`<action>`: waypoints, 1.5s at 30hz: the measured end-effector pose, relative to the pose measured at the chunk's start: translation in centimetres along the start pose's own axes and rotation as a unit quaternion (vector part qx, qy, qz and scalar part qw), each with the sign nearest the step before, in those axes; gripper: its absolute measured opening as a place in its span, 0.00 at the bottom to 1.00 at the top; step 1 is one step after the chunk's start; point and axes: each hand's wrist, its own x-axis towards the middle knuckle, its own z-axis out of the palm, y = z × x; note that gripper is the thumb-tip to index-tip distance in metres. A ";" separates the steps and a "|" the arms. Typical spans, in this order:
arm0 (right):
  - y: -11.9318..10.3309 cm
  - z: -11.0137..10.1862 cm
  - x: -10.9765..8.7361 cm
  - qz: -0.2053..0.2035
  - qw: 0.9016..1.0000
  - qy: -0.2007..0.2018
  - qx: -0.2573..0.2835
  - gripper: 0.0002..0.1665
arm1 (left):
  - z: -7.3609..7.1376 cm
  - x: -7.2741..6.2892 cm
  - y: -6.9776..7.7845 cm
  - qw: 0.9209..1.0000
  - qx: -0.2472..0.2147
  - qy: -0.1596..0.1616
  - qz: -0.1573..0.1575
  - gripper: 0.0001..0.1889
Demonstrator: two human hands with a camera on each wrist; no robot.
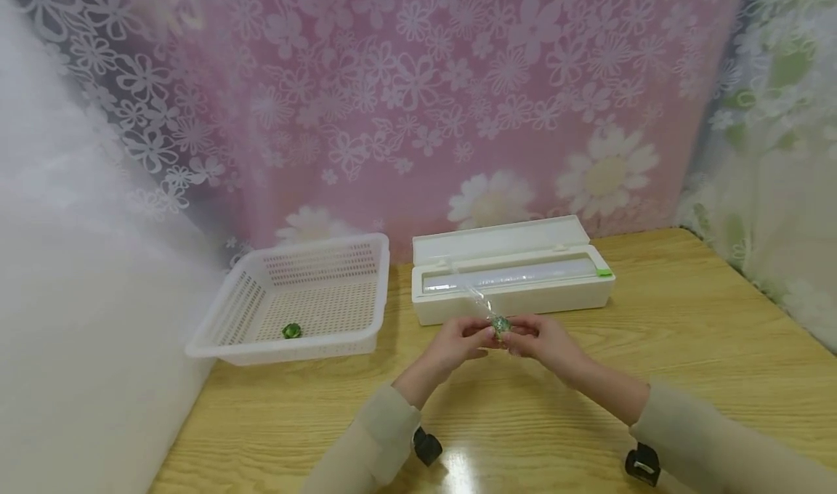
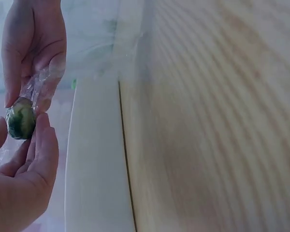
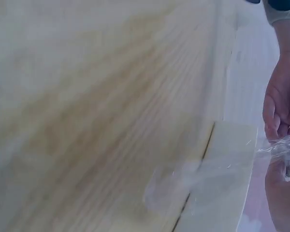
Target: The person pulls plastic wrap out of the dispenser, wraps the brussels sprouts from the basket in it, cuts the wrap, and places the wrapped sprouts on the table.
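A small green ball that looks like a Brussels sprout is held in front of the white box, wrapped in clear cling film. My left hand pinches it from the left with thumb and fingers. From the other side my right hand pinches the wrapped sprout and film. Both hands are above the table, fingertips nearly meeting. A loose strip of film trails up from the sprout toward the box. In the right wrist view, the sprout is mostly cut off at the edge.
Behind the hands stands a long white box with its lid raised and a roll of film inside. To the left is a white plastic basket holding another green sprout. A flowered pink curtain hangs behind the wooden table.
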 end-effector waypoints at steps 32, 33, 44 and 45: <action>5.5 1.4 1.5 -0.485 0.684 -0.079 -0.540 0.12 | 0.0 -0.3 -3.5 0.976 0.196 0.017 -0.095 0.05; 5.5 1.5 1.5 -0.485 0.678 -0.076 -0.547 0.15 | 0.0 -0.3 -3.5 0.977 0.187 0.018 -0.099 0.05; 5.0 2.4 2.3 -0.502 0.670 -0.063 -0.544 0.17 | -0.5 0.1 -3.8 0.983 0.124 0.027 -0.131 0.04; 4.9 2.4 2.4 -0.508 0.668 -0.059 -0.540 0.16 | -0.6 0.1 -3.9 0.983 0.125 0.029 -0.131 0.04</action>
